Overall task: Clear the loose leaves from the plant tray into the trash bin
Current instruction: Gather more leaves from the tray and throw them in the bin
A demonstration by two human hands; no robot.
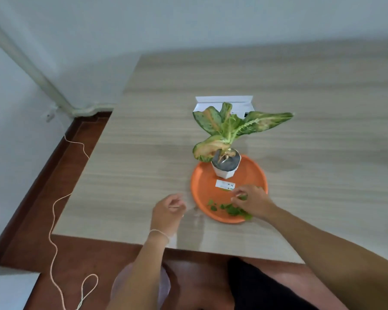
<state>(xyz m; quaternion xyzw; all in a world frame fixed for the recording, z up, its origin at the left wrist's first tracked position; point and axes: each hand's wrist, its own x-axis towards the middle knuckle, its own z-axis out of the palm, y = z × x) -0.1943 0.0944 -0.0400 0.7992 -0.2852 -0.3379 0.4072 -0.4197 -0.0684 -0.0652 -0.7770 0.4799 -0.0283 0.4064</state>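
Observation:
An orange round plant tray (199, 189) lies on the wooden table, and a potted plant (226, 167) in a white pot stands at its back. Several small green loose leaves (232, 210) lie at the tray's front edge. My right hand (253, 203) is over the front right of the tray, with its fingertips pinched on a few of those leaves. My left hand (169, 212) hovers over the table just left of the tray, fingers curled. A thin pale edge shows at its fingertips, perhaps clear film. A pale translucent bin or bag (164, 285) shows below the table edge, mostly hidden by my left forearm.
A white label (225, 184) lies in the middle of the tray. A white box (222, 104) sits on the table behind the plant. A thin cord (54, 242) trails over the brown floor to the left. The table's near edge runs just under my wrists.

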